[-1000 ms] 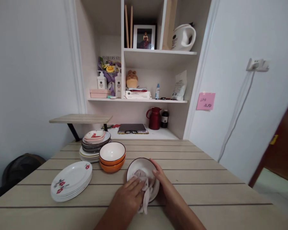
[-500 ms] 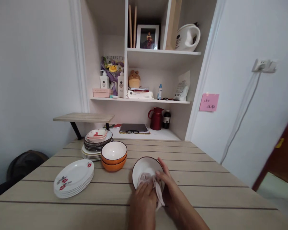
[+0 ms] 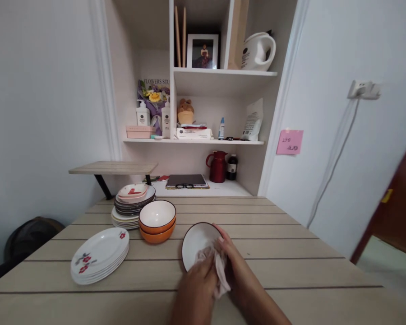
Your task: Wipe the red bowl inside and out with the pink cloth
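A white bowl with a dark rim (image 3: 196, 239) is tilted above the wooden table, its inside facing me. My right hand (image 3: 232, 256) grips the bowl's right side, thumb over the rim. My left hand (image 3: 200, 279) is closed on a pale pinkish cloth (image 3: 220, 273) and presses it into the lower part of the bowl. One end of the cloth hangs down between my hands. The bowl's underside and some of my left fingers are hidden.
Two stacked orange bowls (image 3: 157, 223) stand left of my hands. Beyond them is a pile of plates and small dishes (image 3: 133, 201). Floral oval plates (image 3: 99, 255) lie stacked at the left. A red jug (image 3: 218, 167) and a laptop (image 3: 186, 180) sit at the back.
My left hand has shifted slightly left and down with the cloth, and the bowl appears turned a little. The whole view has slid slightly, moving the background left.
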Demonstrator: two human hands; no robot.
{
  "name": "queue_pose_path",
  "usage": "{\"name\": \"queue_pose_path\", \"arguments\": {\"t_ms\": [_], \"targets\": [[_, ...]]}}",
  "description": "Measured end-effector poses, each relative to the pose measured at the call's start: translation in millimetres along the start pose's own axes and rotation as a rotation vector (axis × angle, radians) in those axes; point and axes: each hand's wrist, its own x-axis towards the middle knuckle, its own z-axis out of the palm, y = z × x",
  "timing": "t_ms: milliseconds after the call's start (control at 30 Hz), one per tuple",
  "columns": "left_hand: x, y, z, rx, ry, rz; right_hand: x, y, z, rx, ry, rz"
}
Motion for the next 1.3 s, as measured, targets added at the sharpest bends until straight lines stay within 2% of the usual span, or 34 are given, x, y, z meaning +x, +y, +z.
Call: {"name": "queue_pose_path", "arguments": {"t_ms": [133, 233, 300, 367, 467, 533, 600, 633, 767, 867, 967, 1067, 1167, 1233, 1300], "targets": [[-9.6, -36.4, -13.5, 0.197, -0.053, 0.226, 0.3, -4.5, 0.5, -0.045, -0.050, -0.077], [-8.7, -52.2, -11.8, 0.321, 0.083, 0.382, 1.1, -6.1, 0.2, -0.052, -0.083, -0.064], [-8.4, -54.4, -7.3, 0.346, 0.205, 0.402, 1.3, -5.1, -1.1, -0.029, -0.072, -0.045], [-8.7, -51.0, -5.9, 0.322, 0.243, 0.380, 0.2, -3.0, -2.6, -0.009, -0.065, -0.025], [-7.0, -38.4, -13.8, 0.169, 0.150, 0.279, -2.6, 0.8, -3.8, -0.033, -0.096, 0.002], [-2.6, -25.6, -22.2, 0.004, 0.080, 0.058, -3.2, 3.5, -3.3, -0.067, -0.108, 0.005], [4.5, -10.6, -28.9, -0.112, 0.068, -0.159, -1.6, 6.3, -2.3, -0.084, -0.090, -0.004], [8.6, -2.7, -31.1, -0.136, 0.068, -0.224, 0.0, 7.6, -1.8, -0.077, -0.076, -0.007], [23.1, 23.0, -32.6, -0.141, 0.065, -0.328, 6.4, 10.5, -1.2, -0.002, -0.064, 0.015], [25.4, 29.1, -28.1, -0.101, 0.032, -0.338, 7.8, 9.9, -1.3, 0.026, -0.058, 0.023], [17.6, 20.8, -21.2, -0.038, -0.033, -0.257, 7.1, 8.5, -2.0, 0.031, -0.039, 0.037], [4.6, -0.3, -16.4, 0.010, -0.074, -0.112, 7.7, 8.0, -3.7, 0.050, -0.031, 0.042], [-3.9, -28.7, -14.6, 0.132, -0.067, 0.048, 10.0, 7.9, -5.7, 0.084, -0.087, 0.020], [-5.3, -47.0, -12.7, 0.255, -0.052, 0.210, 11.2, 7.2, -6.8, 0.095, -0.135, 0.025], [-5.4, -60.5, -9.3, 0.328, 0.031, 0.348, 11.6, 6.0, -7.4, 0.103, -0.172, 0.034]]}}
